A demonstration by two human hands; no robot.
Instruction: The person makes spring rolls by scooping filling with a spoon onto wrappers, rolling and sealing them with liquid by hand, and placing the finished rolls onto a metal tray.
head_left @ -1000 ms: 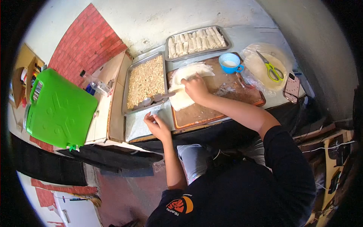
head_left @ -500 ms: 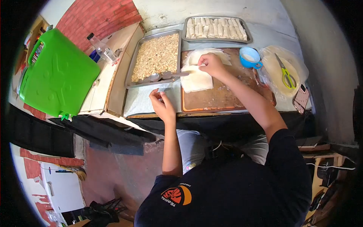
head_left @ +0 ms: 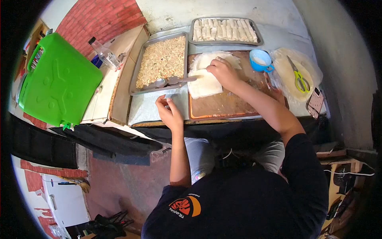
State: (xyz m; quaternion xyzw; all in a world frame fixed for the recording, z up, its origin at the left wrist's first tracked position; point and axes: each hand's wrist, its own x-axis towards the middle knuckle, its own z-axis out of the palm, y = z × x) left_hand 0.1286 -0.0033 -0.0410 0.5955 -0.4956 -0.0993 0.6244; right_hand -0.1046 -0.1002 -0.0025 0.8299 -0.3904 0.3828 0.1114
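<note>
Thin white spring roll wrappers (head_left: 205, 87) lie on a brown board (head_left: 242, 102), with more wrapper sheets (head_left: 205, 58) spread behind them. My right hand (head_left: 223, 72) reaches over the stack, its fingertips closed at the upper edge of a wrapper. My left hand (head_left: 171, 113) hovers near the table's front edge, palm up, fingers loosely curled and thumb apart, with nothing visible in it. To its upper left, a metal tray (head_left: 140, 65) holds a chopped filling (head_left: 164, 55). A spoon (head_left: 160, 83) and a knife (head_left: 182, 80) rest at that tray's near edge.
Several finished rolls (head_left: 223, 31) fill a second tray (head_left: 260, 40) at the back. Right of the board are a blue cup (head_left: 260, 60), green-handled scissors (head_left: 300, 79) on plastic-wrapped sheets (head_left: 284, 73), and a phone (head_left: 315, 104). A clear bottle (head_left: 107, 55) and green jerrycan (head_left: 59, 79) stand left.
My right hand has lowered its fingers from a raised pinch onto the wrapper's upper edge. My left hand has barely moved. The whole view has shifted slightly.
</note>
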